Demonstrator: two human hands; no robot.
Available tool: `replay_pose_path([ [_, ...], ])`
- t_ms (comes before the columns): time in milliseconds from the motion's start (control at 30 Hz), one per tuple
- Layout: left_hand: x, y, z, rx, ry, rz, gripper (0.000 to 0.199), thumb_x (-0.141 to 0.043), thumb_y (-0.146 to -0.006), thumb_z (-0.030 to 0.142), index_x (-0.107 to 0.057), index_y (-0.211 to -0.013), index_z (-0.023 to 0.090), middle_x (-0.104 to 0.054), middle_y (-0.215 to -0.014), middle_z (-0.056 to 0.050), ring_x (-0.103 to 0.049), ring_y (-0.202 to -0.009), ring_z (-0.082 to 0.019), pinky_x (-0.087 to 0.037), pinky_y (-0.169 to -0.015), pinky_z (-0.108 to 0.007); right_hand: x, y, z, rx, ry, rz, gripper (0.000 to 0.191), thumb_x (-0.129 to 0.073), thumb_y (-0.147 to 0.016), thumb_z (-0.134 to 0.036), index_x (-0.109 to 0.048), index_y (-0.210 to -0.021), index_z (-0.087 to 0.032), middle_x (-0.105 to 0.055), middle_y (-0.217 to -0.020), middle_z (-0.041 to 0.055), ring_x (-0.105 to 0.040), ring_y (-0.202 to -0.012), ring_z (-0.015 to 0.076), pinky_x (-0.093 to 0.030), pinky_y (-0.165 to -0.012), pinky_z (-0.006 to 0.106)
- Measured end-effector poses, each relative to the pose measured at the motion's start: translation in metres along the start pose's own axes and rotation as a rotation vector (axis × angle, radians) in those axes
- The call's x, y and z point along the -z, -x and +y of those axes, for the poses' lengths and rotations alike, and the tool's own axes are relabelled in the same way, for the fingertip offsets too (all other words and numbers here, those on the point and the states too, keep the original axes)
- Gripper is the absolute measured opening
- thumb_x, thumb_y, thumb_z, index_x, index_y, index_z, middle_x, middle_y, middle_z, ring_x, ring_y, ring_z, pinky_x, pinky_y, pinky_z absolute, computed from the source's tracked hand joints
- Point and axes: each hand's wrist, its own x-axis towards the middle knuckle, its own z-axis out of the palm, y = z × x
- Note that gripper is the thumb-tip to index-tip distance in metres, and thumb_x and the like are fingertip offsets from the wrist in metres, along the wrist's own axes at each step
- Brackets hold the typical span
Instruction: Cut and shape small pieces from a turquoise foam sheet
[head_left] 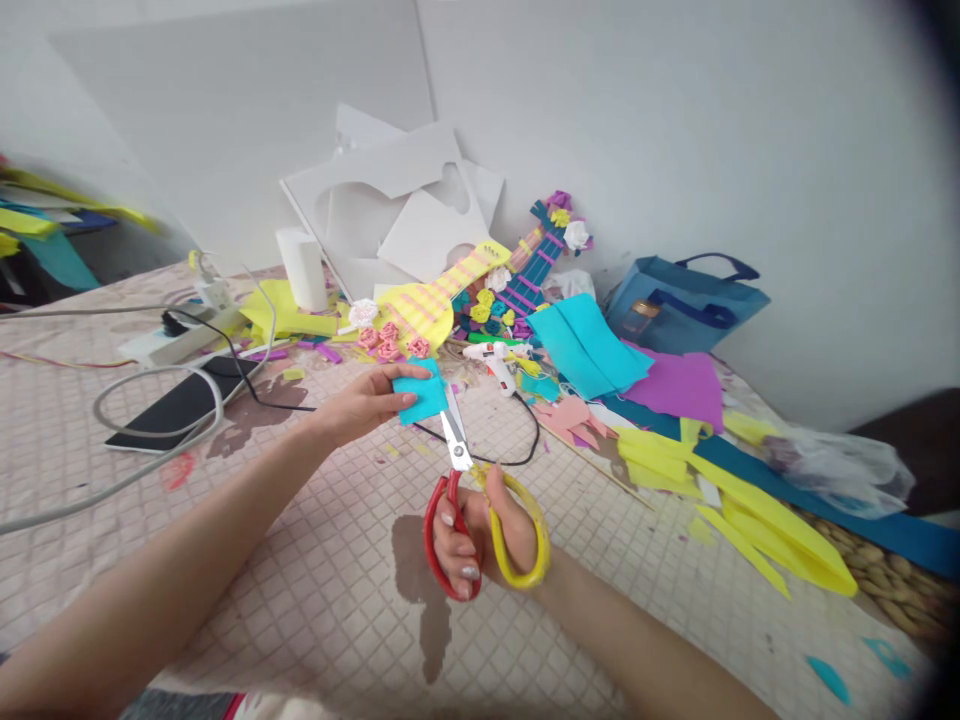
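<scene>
My left hand (pixel 365 402) pinches a small square of turquoise paper (pixel 421 392) between thumb and fingers, above the middle of the table. In my right hand (pixel 487 530) is a pair of scissors (pixel 459 455) with one red and one yellow handle, my fingers through the loops. The blades point up and away from me and meet the right edge of the paper. Whether they are cutting into it I cannot tell. Just beyond the paper lies a yellow paper guitar (pixel 420 310) with pink paper roses (pixel 388 342) at its base.
A white glue gun (pixel 496 365) with a black cord lies behind the scissors. Turquoise (pixel 589 345), purple (pixel 679 388) and yellow paper (pixel 772 520) spread to the right, near a blue bag (pixel 686 305). At the left are a black tablet-like slab (pixel 184 405), cables and a power strip (pixel 176 340).
</scene>
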Motion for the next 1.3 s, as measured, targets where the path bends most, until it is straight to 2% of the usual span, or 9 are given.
replay_pose_path([
  [300,0.003,0.000,0.001,0.011,-0.014,0.013,0.031,-0.077,-0.068,0.016,-0.070,-0.098,0.019,-0.067,-0.076,-0.001,-0.061,-0.060,-0.010,-0.045,-0.053,-0.018,-0.001,-0.001,0.002,0.016,0.021,0.020,0.067,-0.025,-0.077,-0.081,-0.048,-0.079,-0.018,-0.038,-0.051,-0.0067,-0.036,-0.037,0.0068,-0.041,-0.037,0.021],
  [633,0.007,0.001,0.001,0.017,-0.038,0.026,0.034,-0.076,-0.069,0.019,-0.068,-0.102,0.020,-0.069,-0.086,-0.005,-0.066,-0.070,-0.015,-0.049,-0.061,-0.022,0.001,-0.001,0.007,0.013,0.001,0.044,0.063,-0.034,-0.077,-0.080,-0.049,-0.078,-0.018,-0.038,-0.048,-0.0084,-0.031,-0.033,0.0053,-0.038,-0.033,0.019],
  [933,0.008,0.000,0.000,-0.012,-0.012,-0.097,0.037,-0.075,-0.071,0.015,-0.066,-0.107,0.018,-0.069,-0.094,-0.005,-0.067,-0.075,-0.013,-0.052,-0.063,-0.020,-0.003,0.000,0.001,-0.026,0.015,0.018,0.072,-0.035,-0.070,-0.085,-0.053,-0.083,-0.017,-0.046,-0.059,-0.0032,-0.044,-0.045,0.0098,-0.048,-0.045,0.026],
  [1300,-0.003,0.005,0.004,-0.028,-0.088,-0.087,0.037,-0.073,-0.074,0.022,-0.064,-0.110,0.019,-0.068,-0.099,-0.005,-0.067,-0.079,-0.015,-0.055,-0.069,-0.023,0.001,0.000,0.004,-0.006,0.006,-0.001,0.073,-0.029,-0.074,-0.083,-0.054,-0.086,-0.015,-0.045,-0.059,-0.0032,-0.045,-0.047,0.0098,-0.049,-0.046,0.027],
])
